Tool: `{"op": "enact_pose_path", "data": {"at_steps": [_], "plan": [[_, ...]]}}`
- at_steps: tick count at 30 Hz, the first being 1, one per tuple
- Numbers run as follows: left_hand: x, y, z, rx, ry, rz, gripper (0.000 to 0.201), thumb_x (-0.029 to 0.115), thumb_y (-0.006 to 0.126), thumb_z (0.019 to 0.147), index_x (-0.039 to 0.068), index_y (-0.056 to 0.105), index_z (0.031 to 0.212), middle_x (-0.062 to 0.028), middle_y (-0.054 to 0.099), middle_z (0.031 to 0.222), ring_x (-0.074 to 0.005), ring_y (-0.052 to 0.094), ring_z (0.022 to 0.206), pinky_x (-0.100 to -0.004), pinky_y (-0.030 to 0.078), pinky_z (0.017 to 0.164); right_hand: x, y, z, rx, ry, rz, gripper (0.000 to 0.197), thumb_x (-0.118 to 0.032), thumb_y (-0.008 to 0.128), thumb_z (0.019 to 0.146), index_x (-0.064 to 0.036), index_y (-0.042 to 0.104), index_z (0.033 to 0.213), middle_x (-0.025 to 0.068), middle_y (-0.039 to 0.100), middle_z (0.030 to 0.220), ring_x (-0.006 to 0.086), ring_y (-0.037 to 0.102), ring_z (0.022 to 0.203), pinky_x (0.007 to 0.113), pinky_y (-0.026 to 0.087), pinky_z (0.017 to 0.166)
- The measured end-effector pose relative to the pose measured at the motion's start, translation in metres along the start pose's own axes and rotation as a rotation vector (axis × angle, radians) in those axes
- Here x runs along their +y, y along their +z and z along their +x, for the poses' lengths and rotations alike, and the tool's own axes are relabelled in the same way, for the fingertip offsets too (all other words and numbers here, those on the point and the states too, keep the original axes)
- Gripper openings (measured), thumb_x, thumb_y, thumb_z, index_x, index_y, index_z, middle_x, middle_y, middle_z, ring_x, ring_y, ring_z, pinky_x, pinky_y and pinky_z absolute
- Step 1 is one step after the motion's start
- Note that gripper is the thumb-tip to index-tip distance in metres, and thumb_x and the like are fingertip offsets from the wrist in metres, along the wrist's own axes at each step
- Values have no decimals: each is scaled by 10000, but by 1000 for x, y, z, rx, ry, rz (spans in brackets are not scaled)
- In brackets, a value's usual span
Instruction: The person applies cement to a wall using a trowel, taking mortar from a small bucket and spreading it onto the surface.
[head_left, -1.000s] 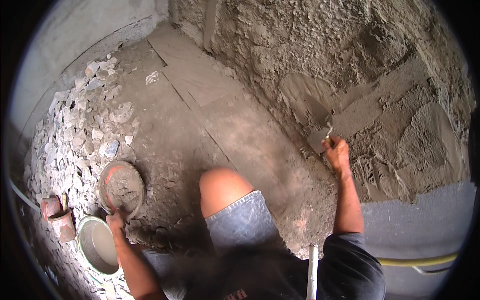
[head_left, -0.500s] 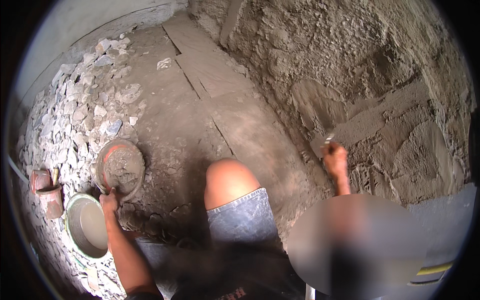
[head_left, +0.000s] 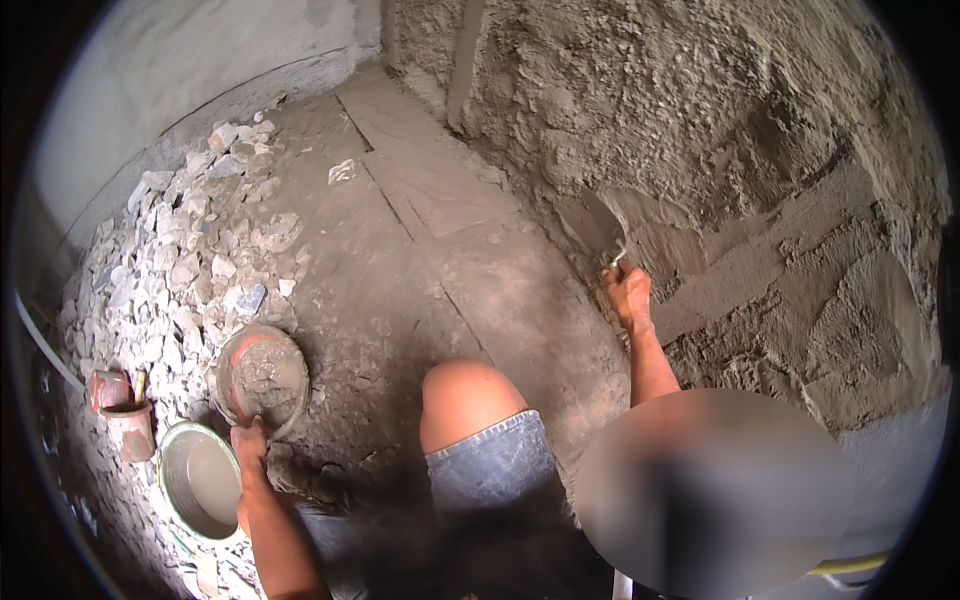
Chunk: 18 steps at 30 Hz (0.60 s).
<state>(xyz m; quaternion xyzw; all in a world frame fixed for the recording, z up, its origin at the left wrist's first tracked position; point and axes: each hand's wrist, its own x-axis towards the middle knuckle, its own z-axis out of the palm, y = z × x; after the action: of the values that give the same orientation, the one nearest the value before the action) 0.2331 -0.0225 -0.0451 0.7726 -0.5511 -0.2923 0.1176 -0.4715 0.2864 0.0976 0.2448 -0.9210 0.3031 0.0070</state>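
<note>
Trowel (head_left: 602,226) held in the curled fingers of right hand (head_left: 630,292), the nearer one; its blade lies far and slightly left of them, long axis slanting far-left, at the rough wall (head_left: 600,110). Left hand (head_left: 250,440), well apart, grips the mortar bucket (head_left: 240,364) at its near rim.

Pale broken stones (head_left: 186,268) spread to your left, two small reddish containers (head_left: 130,434) among them; beyond stands a smooth grey wall (head_left: 210,75).

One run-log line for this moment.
left hand: gripping bowl by rim | right hand: holding trowel at mortared wall | nearby: bucket, loose stones
</note>
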Motion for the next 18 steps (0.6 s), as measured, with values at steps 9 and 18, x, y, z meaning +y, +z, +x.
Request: {"op": "enact_pose_path", "data": {"at_steps": [9, 18], "plan": [[15, -4, -4, -5, 79, 63, 549, 347, 721, 915, -170, 688, 1097, -371, 701, 1060, -456, 687, 1084, -484, 489, 964, 2, -88, 1, 32, 138, 224, 321, -206, 753, 925, 67, 721, 1093, 81, 720, 778, 146, 648, 639, 327, 507, 587], [-1, -10, 5, 5, 114, 1, 563, 334, 718, 927, -195, 663, 1113, -359, 702, 1069, -440, 704, 1000, -475, 504, 917, -4, -216, -53, -14, 180, 282, 221, -196, 719, 949, 20, 686, 916, 7, 607, 698, 96, 550, 587, 288, 440, 529]]}}
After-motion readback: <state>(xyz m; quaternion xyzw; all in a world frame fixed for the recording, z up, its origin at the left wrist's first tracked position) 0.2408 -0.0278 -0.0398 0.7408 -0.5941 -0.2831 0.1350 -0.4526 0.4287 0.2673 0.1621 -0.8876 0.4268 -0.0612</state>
